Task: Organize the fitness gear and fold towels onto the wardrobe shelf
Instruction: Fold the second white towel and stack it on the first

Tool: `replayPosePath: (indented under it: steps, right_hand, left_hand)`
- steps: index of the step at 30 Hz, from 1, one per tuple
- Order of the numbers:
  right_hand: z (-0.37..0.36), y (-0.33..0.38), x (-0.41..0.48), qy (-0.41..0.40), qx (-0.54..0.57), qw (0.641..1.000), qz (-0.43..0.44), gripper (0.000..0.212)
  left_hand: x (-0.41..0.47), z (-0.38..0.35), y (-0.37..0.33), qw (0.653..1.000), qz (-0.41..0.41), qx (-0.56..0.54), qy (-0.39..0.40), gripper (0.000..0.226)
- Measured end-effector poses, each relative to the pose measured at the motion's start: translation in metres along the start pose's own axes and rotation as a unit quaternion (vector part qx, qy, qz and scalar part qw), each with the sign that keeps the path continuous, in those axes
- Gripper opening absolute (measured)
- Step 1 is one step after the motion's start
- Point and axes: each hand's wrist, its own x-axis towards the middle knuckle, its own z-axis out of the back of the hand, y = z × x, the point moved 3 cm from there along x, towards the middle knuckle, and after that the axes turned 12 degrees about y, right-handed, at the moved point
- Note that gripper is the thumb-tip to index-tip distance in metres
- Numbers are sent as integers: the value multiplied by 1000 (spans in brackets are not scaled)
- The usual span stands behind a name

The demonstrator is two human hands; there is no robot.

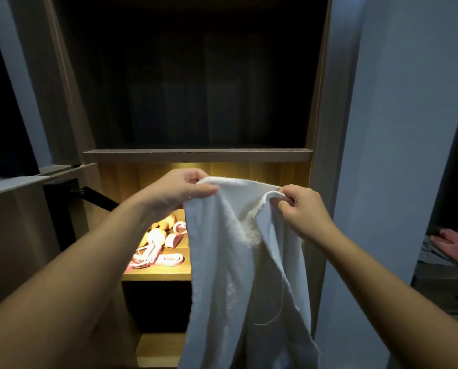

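A white towel (230, 275) hangs down in front of the open wardrobe, held up by its top edge. My left hand (180, 189) pinches the towel's upper left corner. My right hand (302, 209) grips the upper right edge, where the cloth bunches and folds over. A loose thread dangles from the right side. Behind the towel, on the lit wardrobe shelf (156, 276), lies pink and white fitness gear (157, 249): straps, bands and rounded handles. The towel hides the right half of that shelf.
Above the lit shelf is a dark compartment over a shelf board (196, 155). An open wardrobe door (23, 222) stands at the left. At the far right, a pink cloth (454, 245) and a grey cloth lie on a dark surface.
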Motion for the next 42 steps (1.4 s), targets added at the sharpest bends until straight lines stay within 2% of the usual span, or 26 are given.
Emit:
replayPosePath:
  steps: [3, 5, 8, 10, 13, 16, 20, 23, 26, 28, 30, 31, 32, 34, 37, 42]
  right_hand:
    - [0, 7, 1, -5, 20, 1000, 12, 15]
    - [2, 15, 0, -8, 32, 999, 39, 11]
    - [0, 34, 1, 15, 30, 996, 86, 11]
    - [-5, 45, 3, 39, 28, 995, 92, 14]
    - [-11, 46, 3, 79, 86, 990, 77, 24]
    - [-14, 40, 4, 98, 113, 987, 55, 24]
    - [-20, 31, 4, 58, 119, 991, 35, 24]
    - [-24, 27, 3, 31, 130, 991, 26, 26]
    - [-24, 26, 1, 21, 117, 993, 15, 26]
    - [-25, 25, -1, 17, 112, 994, 12, 25]
    - [-26, 23, -3, 13, 108, 994, 8, 27]
    - [-27, 22, -4, 9, 110, 994, 8, 27]
    - [-28, 22, -5, 5, 112, 994, 10, 27]
    - [-31, 20, -8, 6, 113, 993, 16, 27]
    - [-35, 18, -16, 44, 104, 994, 17, 26]
    - [-36, 11, -35, 147, 102, 984, 27, 23]
  left_hand:
    - [2, -9, 4, 982, -26, -178, -63, 42]
    - [6, -13, 4, 969, -34, -217, -114, 35]
    - [15, -22, -5, 972, -70, -131, -181, 22]
    - [18, -33, -12, 972, -107, -111, -179, 16]
    - [17, -43, -13, 973, -126, -94, -168, 11]
    - [12, -46, -8, 973, -121, -138, -143, 5]
    - [3, -59, 2, 964, -98, -208, -131, 13]
    - [-7, -70, 10, 960, -137, -146, -196, 19]
    - [-16, -79, 10, 955, -191, -66, -218, 21]
    - [-18, -82, 10, 956, -192, -65, -210, 22]
    - [-20, -86, 10, 964, -190, -95, -158, 22]
    - [-23, -90, 9, 966, -195, -98, -137, 30]
    - [-26, -94, 10, 966, -201, -97, -133, 35]
    - [-31, -98, 12, 958, -209, -106, -166, 28]
    - [-32, -98, 21, 940, -202, -146, -234, 8]
    - [-33, -98, 29, 939, -204, -144, -235, 14]
